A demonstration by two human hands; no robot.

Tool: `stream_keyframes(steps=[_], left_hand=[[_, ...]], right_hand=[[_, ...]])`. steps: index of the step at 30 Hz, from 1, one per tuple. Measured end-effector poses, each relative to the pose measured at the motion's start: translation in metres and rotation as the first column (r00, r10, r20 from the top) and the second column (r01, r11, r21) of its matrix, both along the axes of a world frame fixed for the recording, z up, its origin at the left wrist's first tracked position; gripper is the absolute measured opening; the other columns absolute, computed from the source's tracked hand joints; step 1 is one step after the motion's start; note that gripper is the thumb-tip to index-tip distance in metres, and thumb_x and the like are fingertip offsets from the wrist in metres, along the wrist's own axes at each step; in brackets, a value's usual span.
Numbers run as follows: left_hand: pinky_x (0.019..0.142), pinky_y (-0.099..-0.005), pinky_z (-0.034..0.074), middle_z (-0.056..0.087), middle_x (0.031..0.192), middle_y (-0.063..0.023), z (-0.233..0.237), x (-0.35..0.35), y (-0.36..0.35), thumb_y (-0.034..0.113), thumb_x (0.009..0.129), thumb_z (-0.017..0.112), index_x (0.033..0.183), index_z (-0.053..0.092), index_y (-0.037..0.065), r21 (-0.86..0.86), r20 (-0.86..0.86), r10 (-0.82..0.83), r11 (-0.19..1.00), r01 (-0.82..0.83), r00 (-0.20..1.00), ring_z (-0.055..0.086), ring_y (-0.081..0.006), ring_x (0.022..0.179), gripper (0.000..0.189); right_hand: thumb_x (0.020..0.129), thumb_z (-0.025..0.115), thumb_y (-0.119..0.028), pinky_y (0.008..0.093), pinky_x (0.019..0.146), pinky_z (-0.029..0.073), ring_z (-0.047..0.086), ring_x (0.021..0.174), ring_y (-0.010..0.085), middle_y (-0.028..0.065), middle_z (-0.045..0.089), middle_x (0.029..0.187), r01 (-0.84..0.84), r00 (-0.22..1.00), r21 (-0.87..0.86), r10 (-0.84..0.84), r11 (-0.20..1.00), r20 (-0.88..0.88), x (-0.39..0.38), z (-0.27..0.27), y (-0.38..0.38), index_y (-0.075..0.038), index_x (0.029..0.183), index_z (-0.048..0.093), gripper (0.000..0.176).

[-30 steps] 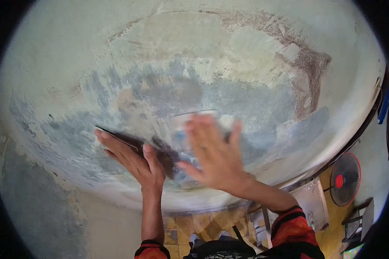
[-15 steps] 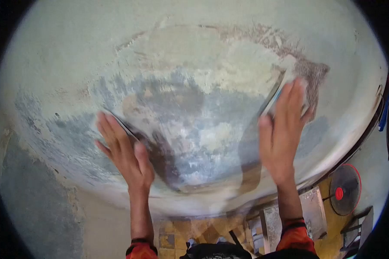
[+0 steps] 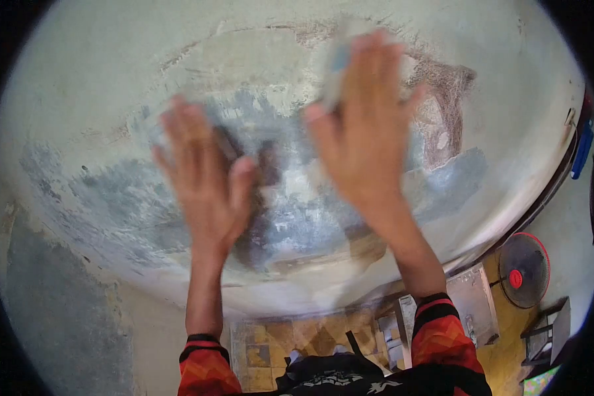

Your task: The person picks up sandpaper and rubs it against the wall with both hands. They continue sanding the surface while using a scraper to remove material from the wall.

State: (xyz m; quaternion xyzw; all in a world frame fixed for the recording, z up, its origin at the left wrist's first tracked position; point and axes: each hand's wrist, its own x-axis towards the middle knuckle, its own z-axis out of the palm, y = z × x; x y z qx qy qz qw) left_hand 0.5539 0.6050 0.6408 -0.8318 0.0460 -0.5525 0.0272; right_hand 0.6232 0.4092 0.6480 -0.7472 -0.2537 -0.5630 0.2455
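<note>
- Hands flat on the surface: left hand (image 3: pixel 204 171) pins a dark abrasive sheet (image 3: pixel 268 164), right hand (image 3: pixel 366 125) a pale sheet (image 3: pixel 333 66); both blurred.
- Sheets look thin, limp and light, best held under the palm, thumb hooking an edge.
- Behind them, peeling painted wall (image 3: pixel 99 86); fan (image 3: pixel 523 269) beyond.

The left hand (image 3: pixel 201 175) holds a pad (image 3: pixel 268 165) against the wall (image 3: pixel 99 86), left of and lower than the right hand (image 3: pixel 366 132), which holds a scraper (image 3: pixel 333 69) there, with a fan (image 3: pixel 523 269) on the floor (image 3: pixel 310 338) at lower right.
</note>
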Motion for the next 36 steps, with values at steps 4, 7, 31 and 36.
stream_keyframes(steps=[4, 7, 31, 36], left_hand=[[0.119, -0.0548, -0.001, 0.018, 0.162, -0.0173, -0.040, -0.016, -0.001, 0.051, 0.102, 0.030, 0.155, 0.021, 0.003, 0.014, -0.212, 0.032, 0.999, -0.030, 0.977, 0.010, -0.0355, 0.151, 0.072], [0.119, -0.0530, -0.003, 0.016, 0.162, -0.0156, -0.060, -0.018, 0.054, 0.056, 0.102, 0.025, 0.156, 0.019, 0.006, -0.036, -0.062, 0.100, 0.994, -0.102, 0.993, 0.008, -0.0322, 0.151, 0.074], [0.118, -0.0573, 0.002, 0.020, 0.161, -0.0195, -0.102, -0.012, 0.034, 0.044, 0.098, 0.050, 0.154, 0.025, 0.004, -0.119, -0.058, -0.021, 0.993, 0.014, 0.998, 0.012, -0.0371, 0.150, 0.073], [0.117, -0.0572, 0.004, 0.021, 0.160, -0.0224, -0.108, -0.006, 0.028, 0.038, 0.098, 0.052, 0.153, 0.026, 0.000, -0.154, 0.061, -0.083, 0.984, 0.092, 0.995, 0.014, -0.0401, 0.149, 0.071]], right_hand=[[0.096, 0.050, -0.042, 0.0738, 0.109, 0.005, 0.017, 0.149, 0.0372, 0.0169, 0.019, 0.162, -0.021, 0.992, -0.261, -0.012, 0.965, -0.124, -0.012, -0.050, -0.006, -0.006, 0.153, 0.028, 0.071], [0.093, 0.054, -0.038, 0.0738, 0.109, 0.008, 0.020, 0.148, 0.0385, 0.0161, 0.022, 0.161, 0.139, 0.981, -0.170, -0.159, 0.976, -0.112, -0.001, -0.049, -0.054, -0.007, 0.152, 0.031, 0.070], [0.091, 0.057, -0.035, 0.0744, 0.108, 0.004, 0.020, 0.147, 0.0396, 0.0190, 0.028, 0.158, 0.080, 0.995, 0.095, -0.086, 0.992, 0.054, 0.012, -0.017, -0.041, -0.010, 0.147, 0.039, 0.065], [0.088, 0.060, -0.033, 0.0758, 0.107, 0.010, 0.021, 0.147, 0.0409, 0.0196, 0.025, 0.159, -0.011, 0.999, -0.073, 0.014, 0.997, 0.045, -0.011, 0.005, 0.043, -0.008, 0.142, 0.042, 0.062]])
